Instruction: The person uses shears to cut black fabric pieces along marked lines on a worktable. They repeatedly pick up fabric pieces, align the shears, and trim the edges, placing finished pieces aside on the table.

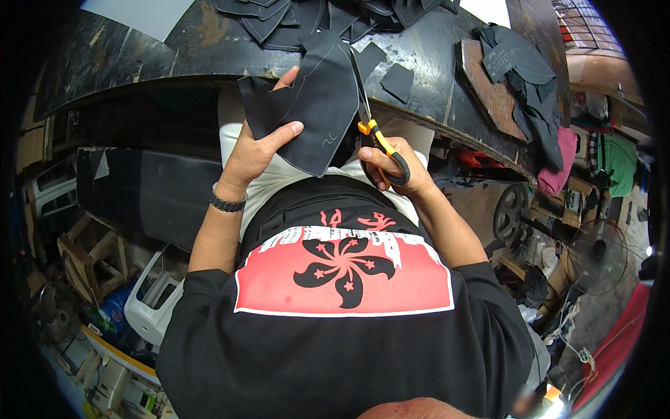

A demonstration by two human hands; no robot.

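Note:
My left hand (259, 143) grips a black sheet piece (307, 105) with a pale outline drawn on it, the thumb on top and the other fingers mostly hidden behind. Held above my lap, the piece reaches up over the table's near edge. In my right hand (399, 166) is a pair of scissors (370, 129) with yellow and black handles. The blades point up and away, running along the right edge of the black piece. Whether they are cutting into it I cannot tell.
A worn black table (433, 84) spans the far side. On it lie stacked black pieces (300, 21), a small black offcut (398, 82) and, at right, more black pieces (534, 70) over a brown board (481, 87). A white plastic chair (155, 300) stands left, a fan (597, 258) right.

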